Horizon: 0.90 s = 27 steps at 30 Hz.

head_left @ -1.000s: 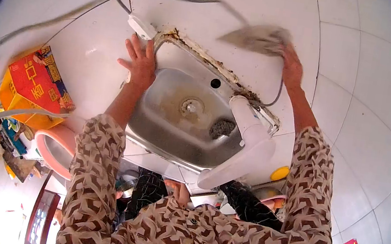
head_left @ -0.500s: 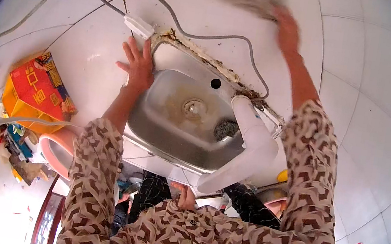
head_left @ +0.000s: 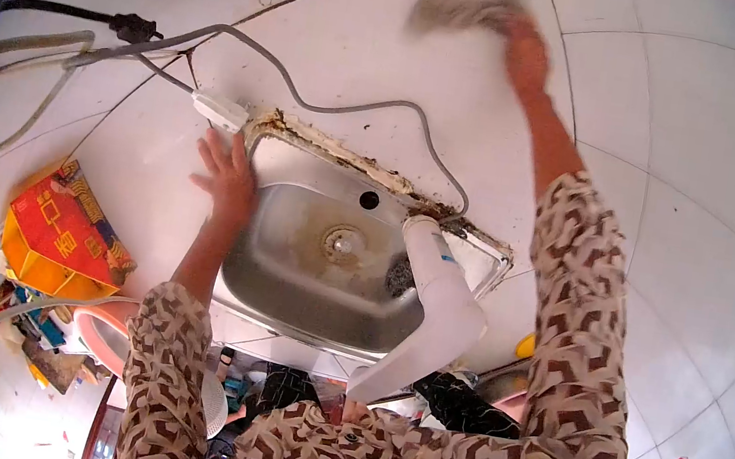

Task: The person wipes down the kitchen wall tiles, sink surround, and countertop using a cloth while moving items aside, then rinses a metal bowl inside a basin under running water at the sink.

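My left hand (head_left: 229, 180) rests with its fingers spread at the left back corner of a steel sink (head_left: 310, 306), beside a white plug socket block (head_left: 220, 110). Farther back and to the right, my right hand (head_left: 528, 59) grips a greyish cloth (head_left: 465, 6) over the white tiled surface. Motion blurs the cloth, and its folds hide some of my fingers. A dark scouring pad (head_left: 399, 276) lies in the sink, right of the drain (head_left: 343, 243). The wide white pipe (head_left: 446, 306) crosses the sink's right side.
A grey cable (head_left: 310, 106) snakes across the tiles behind the sink, near its crusted, dirty back edge. At the left stand a red and yellow box (head_left: 67, 230) and a pink basin (head_left: 89, 336). A black plug (head_left: 135, 29) is at the upper left.
My right hand has carried the cloth farther back from the sink across the tiles. My left hand stays near the sink corner. The whole view has shifted, showing more of the back.
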{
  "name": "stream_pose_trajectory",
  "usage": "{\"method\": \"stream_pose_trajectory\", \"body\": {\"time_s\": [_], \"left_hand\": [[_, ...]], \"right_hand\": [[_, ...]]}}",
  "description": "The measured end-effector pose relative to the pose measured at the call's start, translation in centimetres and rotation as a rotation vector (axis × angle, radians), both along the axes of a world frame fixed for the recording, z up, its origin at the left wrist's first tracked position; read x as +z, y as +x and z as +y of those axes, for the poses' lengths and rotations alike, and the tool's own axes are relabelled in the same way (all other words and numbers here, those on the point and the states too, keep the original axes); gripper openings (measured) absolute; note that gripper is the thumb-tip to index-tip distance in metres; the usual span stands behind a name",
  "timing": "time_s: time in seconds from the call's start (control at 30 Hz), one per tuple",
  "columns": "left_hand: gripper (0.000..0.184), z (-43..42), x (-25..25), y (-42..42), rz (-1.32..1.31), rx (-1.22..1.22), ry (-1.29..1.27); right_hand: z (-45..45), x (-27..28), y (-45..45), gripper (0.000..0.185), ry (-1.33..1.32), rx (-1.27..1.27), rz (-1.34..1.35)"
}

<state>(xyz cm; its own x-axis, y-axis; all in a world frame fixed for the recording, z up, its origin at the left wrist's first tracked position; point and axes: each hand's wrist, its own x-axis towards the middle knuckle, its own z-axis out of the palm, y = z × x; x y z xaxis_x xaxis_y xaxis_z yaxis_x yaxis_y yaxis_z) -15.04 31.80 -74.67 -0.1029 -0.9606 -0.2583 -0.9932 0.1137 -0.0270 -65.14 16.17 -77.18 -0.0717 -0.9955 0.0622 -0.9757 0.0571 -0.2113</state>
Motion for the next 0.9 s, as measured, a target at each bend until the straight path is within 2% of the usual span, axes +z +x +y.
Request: {"method": "stream_pose_trajectory", "body": {"time_s": [0.07, 0.1, 0.17, 0.27, 0.3, 0.33, 0.37, 0.43, 0.5, 0.57, 0.6, 0.67, 0.73, 0.77, 0.8, 0.9], "left_hand": [[0.065, -0.2, 0.4, 0.4, 0.008, -0.015, -0.018], [0.065, -0.3, 0.3, 0.5, 0.001, -0.025, -0.03], [0.066, 0.3, 0.5, -0.2, 0.002, -0.036, -0.018], [0.068, -0.2, 1.0, -0.1, -0.004, -0.021, 0.006], [0.069, -0.1, 1.1, -0.3, 0.002, -0.016, 0.016], [0.07, -0.2, 1.3, -0.4, 0.005, -0.012, 0.017], [0.07, -0.1, 1.4, -0.3, 0.005, -0.014, 0.022], [0.074, 0.0, 1.3, -0.2, 0.021, -0.027, 0.029], [0.075, -0.1, 1.5, -0.3, 0.071, -0.014, 0.046], [0.074, -0.4, 1.7, -0.3, 0.082, -0.019, 0.065], [0.073, -0.1, 1.8, -0.1, 0.084, -0.024, 0.086], [0.073, -0.1, 2.1, -0.1, 0.082, -0.014, 0.098], [0.074, -0.1, 1.9, -0.3, 0.08, -0.004, 0.104], [0.075, -0.1, 1.7, -0.1, 0.077, 0.002, 0.102], [0.077, -0.2, 1.4, -0.1, 0.077, 0.01, 0.097], [0.082, 0.0, 0.5, 0.4, 0.108, 0.003, 0.072]], "right_hand": [[-1.9, -3.3, -7.8, 0.043, -0.262, 0.036, 0.263], [-1.5, -0.5, -5.6, 0.048, -0.185, 0.006, 0.293], [-1.1, -0.8, -6.1, 0.053, -0.202, 0.009, 0.291], [5.0, 0.2, -5.8, 0.055, -0.008, 0.011, 0.229], [9.0, 0.3, -5.3, 0.053, -0.221, 0.182, 0.234], [12.9, 1.9, -3.1, 0.053, -0.166, 0.149, 0.147], [17.6, -0.4, -3.1, 0.054, -0.03, 0.052, 0.159], [24.3, 4.6, 1.9, 0.052, 0.209, 0.132, 0.161], [29.6, 6.2, 1.3, 0.037, 0.275, 0.18, -0.031], [31.4, 5.6, -1.6, 0.037, 0.283, 0.068, -0.025], [30.8, 5.6, -2.3, 0.041, 0.225, 0.029, 0.083], [27.4, 3.5, -0.5, 0.044, -0.089, -0.383, -0.094], [24.1, -3.4, -1.9, 0.044, -0.232, -0.303, 0.047], [19.1, 0.6, 2.9, 0.041, -0.027, -0.445, -0.119], [17.0, 2.1, 5.9, 0.041, -0.103, -0.238, -0.022], [12.6, 2.7, 8.1, 0.04, -0.322, 0.113, -0.052]]}}
